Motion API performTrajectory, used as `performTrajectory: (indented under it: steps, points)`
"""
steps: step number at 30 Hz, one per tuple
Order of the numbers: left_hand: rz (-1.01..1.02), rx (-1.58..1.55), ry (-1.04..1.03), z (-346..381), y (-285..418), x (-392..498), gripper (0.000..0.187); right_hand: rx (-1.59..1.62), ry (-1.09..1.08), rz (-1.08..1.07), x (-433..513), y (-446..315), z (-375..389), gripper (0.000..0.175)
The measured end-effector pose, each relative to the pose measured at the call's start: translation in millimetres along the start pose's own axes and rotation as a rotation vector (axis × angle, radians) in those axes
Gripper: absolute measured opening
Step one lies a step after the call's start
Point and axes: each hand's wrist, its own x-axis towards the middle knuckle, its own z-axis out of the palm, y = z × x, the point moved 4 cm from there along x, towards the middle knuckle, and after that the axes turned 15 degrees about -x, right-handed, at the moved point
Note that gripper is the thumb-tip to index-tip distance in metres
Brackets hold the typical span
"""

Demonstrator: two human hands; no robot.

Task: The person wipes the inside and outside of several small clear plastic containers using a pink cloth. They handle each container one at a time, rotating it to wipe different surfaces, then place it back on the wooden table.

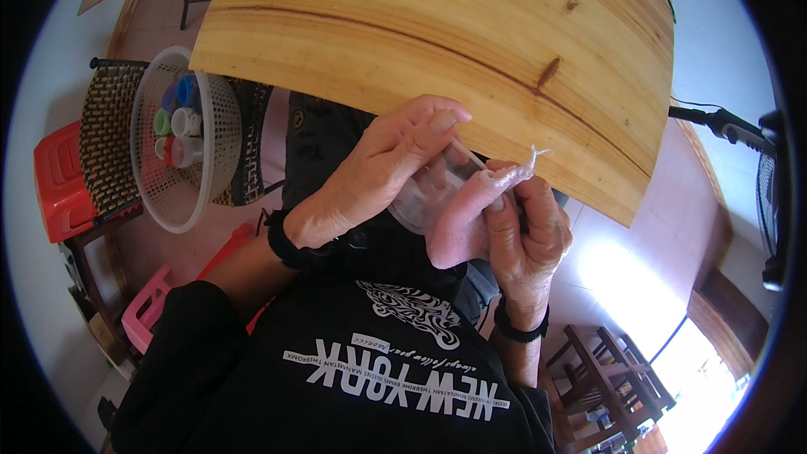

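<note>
My left hand grips a clear plastic container by its rim, thumb on top and fingers curled behind. The container is tilted in front of my body, just off the table's near edge. In my right hand is a folded pink cloth with a frayed white edge. The cloth lies against the container's right side and hides part of it. Some of my right fingers are behind the cloth.
A wooden table spans the front. To the left, a white perforated basket with several coloured plastic containers rests on a woven chair. Red stools and a pink plastic seat stand nearby. A black pedestal fan is at right, wooden stools at lower right.
</note>
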Motion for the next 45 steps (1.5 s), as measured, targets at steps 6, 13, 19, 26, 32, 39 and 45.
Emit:
performTrajectory:
  steps: [6,13,19,26,32,39,45]
  points:
    - [-0.063,0.136,-0.056,5,5,-2,0.056,-0.035,-0.034,-0.088,-1,-4,2,0.025]
    - [-0.174,-0.089,-0.049,5,-1,-1,0.056,-0.047,-0.026,-0.126,3,-2,4,0.023]
    - [-0.170,-0.168,-0.076,2,-4,0,0.061,-0.034,-0.048,-0.080,0,4,5,0.022]
    - [-0.120,-0.350,-0.159,1,1,0,0.065,-0.065,-0.032,-0.004,-5,16,7,0.028]
    - [-0.109,-0.296,-0.120,5,-6,3,0.066,-0.021,0.006,0.004,-6,15,6,0.028]
    - [-0.017,-0.082,0.039,0,-1,-1,0.051,-0.039,0.009,-0.039,-4,6,0,0.022]
    - [-0.014,0.008,0.059,-4,5,1,0.048,0.014,0.004,-0.053,-3,5,3,0.022]
